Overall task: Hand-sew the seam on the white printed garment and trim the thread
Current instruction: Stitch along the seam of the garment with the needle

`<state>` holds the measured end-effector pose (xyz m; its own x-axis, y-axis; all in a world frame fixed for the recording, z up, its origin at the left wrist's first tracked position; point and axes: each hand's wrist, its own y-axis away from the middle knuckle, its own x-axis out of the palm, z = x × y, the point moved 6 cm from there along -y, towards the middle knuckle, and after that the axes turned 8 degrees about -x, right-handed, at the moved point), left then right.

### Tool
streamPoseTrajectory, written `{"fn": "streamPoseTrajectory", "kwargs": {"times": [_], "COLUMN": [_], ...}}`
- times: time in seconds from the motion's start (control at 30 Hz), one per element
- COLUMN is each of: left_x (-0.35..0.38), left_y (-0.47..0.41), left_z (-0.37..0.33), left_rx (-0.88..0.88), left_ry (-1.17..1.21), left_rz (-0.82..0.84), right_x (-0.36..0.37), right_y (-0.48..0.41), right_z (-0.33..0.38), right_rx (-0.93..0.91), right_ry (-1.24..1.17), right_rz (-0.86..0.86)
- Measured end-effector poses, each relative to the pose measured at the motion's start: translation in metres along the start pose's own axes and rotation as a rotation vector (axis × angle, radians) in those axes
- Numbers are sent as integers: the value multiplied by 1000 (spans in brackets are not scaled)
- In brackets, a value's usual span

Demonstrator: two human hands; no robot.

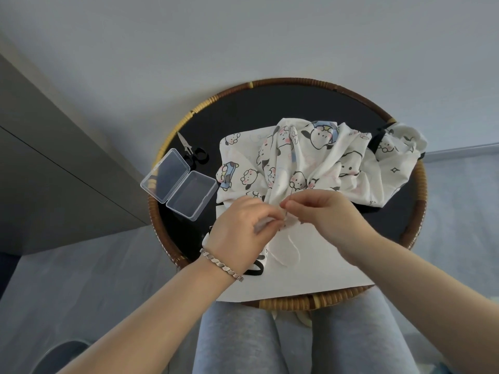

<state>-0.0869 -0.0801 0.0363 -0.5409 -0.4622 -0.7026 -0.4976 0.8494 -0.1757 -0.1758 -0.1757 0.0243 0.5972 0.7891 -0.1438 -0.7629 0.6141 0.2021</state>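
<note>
Where left hand (pixel 243 228) meets right hand (pixel 321 211), garment (pixel 324 157) bunches.

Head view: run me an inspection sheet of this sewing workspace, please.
Surface: round black table with a rattan rim; white sheet under the work.
Job's things: white printed garment bunched on the sheet; white thread looping below the hands; scissors lying at left, untouched.
Clutter: clear plastic box, open, looks empty, beside the scissors.
Grippers: left hand and right hand both pinch the garment at the seam; needle too small to tell.
Cables: nothing seen.
Surroundings: pale wall, grey cabinet at left, knees below the table.
</note>
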Motion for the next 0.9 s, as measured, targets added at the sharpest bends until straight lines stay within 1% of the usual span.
{"fn": "streamPoseTrajectory", "kwargs": {"times": [0.07, 0.13, 0.2, 0.3, 0.37, 0.4, 0.47, 0.5, 0.53, 0.57, 0.6, 0.67, 0.7, 0.73, 0.83, 0.9], "left_x": [0, -2, -8, -11, -9, -8, -4, -3, -2, -2, -2, -1, 0, 0, 1, 0], "left_y": [0, 0, -4, -9, -7, -5, 0, 1, 1, 0, -1, -2, -2, -1, 2, 2], "left_z": [-1, -2, -4, -7, -9, -9, -7, -6, -4, -4, -4, -3, -2, 0, 9, 12], "left_rx": [-61, -85, -85, -76, -65, -82, -167, -213, -244, -263, -277, -304, -315, -326, -357, -365], "left_ry": [25, 26, 29, -13, -10, 30, 170, 238, 284, 317, 346, 409, 433, 445, 464, 496], "left_rz": [-17, -49, -79, -56, -12, 17, 81, 107, 119, 124, 126, 141, 152, 159, 167, 180], "right_x": [-2, -1, 6, 16, 10, 4, -6, -8, -8, -9, -11, -20, -26, -32, -50, -60], "right_y": [3, 6, 5, -3, -14, -20, -29, -34, -38, -42, -45, -53, -58, -63, -76, -82], "right_z": [1, 1, -2, -6, -7, -5, 2, 7, 12, 17, 21, 26, 27, 27, 26, 23], "right_rx": [-25, -17, 21, 123, 174, 185, 164, 127, 76, 13, -57, -189, -240, -285, -397, -410], "right_ry": [-87, -227, -422, -714, -903, -982, -1047, -1019, -940, -800, -598, -106, 101, 254, 593, 743], "right_rz": [-154, -249, -247, -241, -320, -361, -377, -348, -310, -281, -264, -250, -247, -239, -236, -224]}}
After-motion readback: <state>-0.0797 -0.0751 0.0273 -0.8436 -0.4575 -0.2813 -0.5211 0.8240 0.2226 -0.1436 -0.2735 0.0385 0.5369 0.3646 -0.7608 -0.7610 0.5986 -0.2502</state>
